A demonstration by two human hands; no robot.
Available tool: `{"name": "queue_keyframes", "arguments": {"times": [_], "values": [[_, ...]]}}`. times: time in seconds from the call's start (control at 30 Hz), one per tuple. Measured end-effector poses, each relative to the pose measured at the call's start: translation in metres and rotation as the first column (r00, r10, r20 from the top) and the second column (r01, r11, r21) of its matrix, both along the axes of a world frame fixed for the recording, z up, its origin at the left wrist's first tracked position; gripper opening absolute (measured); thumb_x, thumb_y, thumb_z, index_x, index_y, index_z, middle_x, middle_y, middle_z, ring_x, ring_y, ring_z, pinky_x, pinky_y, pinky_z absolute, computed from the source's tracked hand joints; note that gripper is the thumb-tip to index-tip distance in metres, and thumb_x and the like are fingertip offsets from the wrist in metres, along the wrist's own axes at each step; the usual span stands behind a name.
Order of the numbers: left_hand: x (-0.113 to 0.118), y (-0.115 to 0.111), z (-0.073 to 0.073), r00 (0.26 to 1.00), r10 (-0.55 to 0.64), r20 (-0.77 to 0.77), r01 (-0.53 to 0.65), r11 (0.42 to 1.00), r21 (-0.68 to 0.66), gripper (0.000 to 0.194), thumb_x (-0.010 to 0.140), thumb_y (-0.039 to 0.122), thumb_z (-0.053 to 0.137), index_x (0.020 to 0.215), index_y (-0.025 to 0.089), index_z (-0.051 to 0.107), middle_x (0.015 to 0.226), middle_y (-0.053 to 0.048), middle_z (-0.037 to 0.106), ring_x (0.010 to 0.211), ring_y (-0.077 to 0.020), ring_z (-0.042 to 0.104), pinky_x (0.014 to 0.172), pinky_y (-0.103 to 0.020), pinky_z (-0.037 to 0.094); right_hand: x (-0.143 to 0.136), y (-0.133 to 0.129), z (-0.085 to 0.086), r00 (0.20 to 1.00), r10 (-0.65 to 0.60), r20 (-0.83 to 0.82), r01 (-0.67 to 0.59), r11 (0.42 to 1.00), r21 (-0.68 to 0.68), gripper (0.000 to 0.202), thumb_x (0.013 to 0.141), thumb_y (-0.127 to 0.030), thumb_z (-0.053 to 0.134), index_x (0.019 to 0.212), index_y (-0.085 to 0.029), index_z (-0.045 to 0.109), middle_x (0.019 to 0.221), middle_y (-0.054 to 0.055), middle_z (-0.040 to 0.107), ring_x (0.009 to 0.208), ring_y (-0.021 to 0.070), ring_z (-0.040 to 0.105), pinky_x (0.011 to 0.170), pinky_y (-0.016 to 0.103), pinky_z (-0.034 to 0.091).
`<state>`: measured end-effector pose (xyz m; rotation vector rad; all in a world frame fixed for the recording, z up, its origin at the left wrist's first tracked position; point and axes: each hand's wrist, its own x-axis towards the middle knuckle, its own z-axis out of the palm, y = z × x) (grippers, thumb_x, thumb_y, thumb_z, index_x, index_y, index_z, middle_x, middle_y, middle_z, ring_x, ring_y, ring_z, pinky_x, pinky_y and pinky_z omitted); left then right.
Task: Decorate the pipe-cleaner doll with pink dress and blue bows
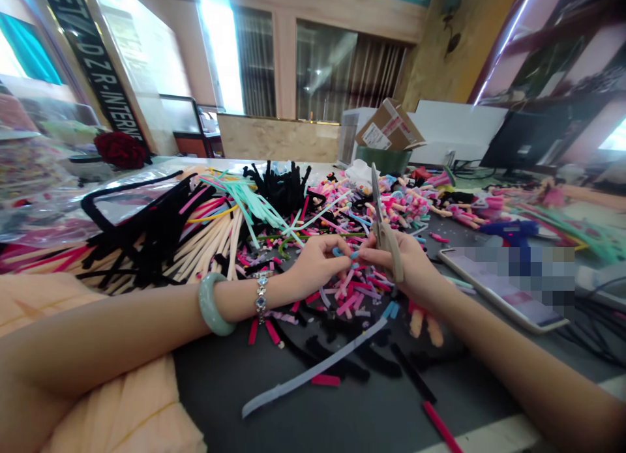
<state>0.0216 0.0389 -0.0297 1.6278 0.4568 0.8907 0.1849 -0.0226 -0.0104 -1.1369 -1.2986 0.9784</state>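
Note:
My left hand (320, 265), with a green bangle and a jewelled bracelet on its wrist, pinches a small blue fuzzy piece (337, 251) between thumb and fingers. Touching the same blue piece from the other side are the fingertips of my right hand (403, 257). That hand also holds scissors (386, 238) with beige handles, their blades pointing up. Below both hands lie many short pink, red and lilac fuzzy pieces (349, 303). A long pale strip (313, 371) rests on the dark mat, near two short blue pieces (390, 310).
Bundles of cream (215, 244), mint (249, 199) and black stems (156, 231) lie at left. Small pink figures (405, 202) are heaped behind my hands. A phone (503, 290), blue glue gun (511, 230) and cables are at right. A cardboard box (391, 127) stands behind.

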Motion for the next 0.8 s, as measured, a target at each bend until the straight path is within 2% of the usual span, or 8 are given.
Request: {"name": "queue_keyframes", "arguments": {"times": [0.17,0.33,0.53,0.6,0.8], "values": [[-0.0002,-0.0022,0.0005,1.0,-0.015,-0.023,0.015,1.0,0.003,0.004,0.069,0.013,0.062,0.071,0.013,0.059,0.048,0.003,0.058,0.041,-0.0096,0.054,0.043,-0.02,0.042,-0.001,-0.0048,0.0077,0.997,0.024,0.079,-0.033,0.992,0.121,0.035,0.058,-0.025,0.082,0.075,-0.021,0.053,0.075,-0.001,0.066,0.068,0.015,0.061,0.066,0.029,0.049],[0.0004,-0.0018,-0.0006,1.0,0.01,-0.016,-0.01,1.0,-0.012,0.009,0.069,0.018,0.067,0.073,0.013,0.06,0.049,0.003,0.058,0.042,-0.0089,0.053,0.044,-0.02,0.043,0.0016,-0.005,0.0067,0.961,-0.022,0.275,-0.03,0.983,0.183,0.028,0.064,-0.028,0.078,0.078,-0.021,0.056,0.074,0.0,0.064,0.065,0.0154,0.058,0.062,0.029,0.047],[0.0018,0.0006,-0.0028,1.0,-0.013,0.015,0.013,0.999,-0.043,0.016,0.07,0.024,0.071,0.076,0.012,0.062,0.052,0.001,0.061,0.046,-0.0097,0.057,0.047,-0.021,0.046,0.0053,-0.004,-0.0003,0.814,-0.198,0.547,0.049,0.96,0.275,0.019,0.069,-0.029,0.072,0.077,-0.022,0.055,0.07,0.0,0.06,0.06,0.0148,0.051,0.055,0.026,0.04],[0.0019,0.0011,-0.0029,0.999,-0.024,0.03,0.026,0.997,-0.069,0.019,0.07,0.025,0.073,0.076,0.012,0.062,0.055,0.0,0.063,0.048,-0.0104,0.06,0.049,-0.021,0.048,0.0046,-0.0056,0.0006,0.774,-0.242,0.586,0.077,0.953,0.292,0.016,0.07,-0.026,0.07,0.076,-0.022,0.055,0.067,-0.001,0.058,0.058,0.014,0.048,0.054,0.026,0.038],[0.002,0.0018,-0.0036,0.997,-0.051,0.055,0.057,0.992,-0.114,0.023,0.069,0.026,0.075,0.08,0.012,0.061,0.057,-0.002,0.066,0.053,-0.0118,0.065,0.053,-0.02,0.051,0.0029,-0.0087,0.0062,0.72,-0.3,0.626,0.115,0.941,0.319,0.011,0.071,-0.02,0.064,0.074,-0.021,0.054,0.065,-0.002,0.055,0.057,0.0131,0.046,0.055,0.026,0.035]]}}
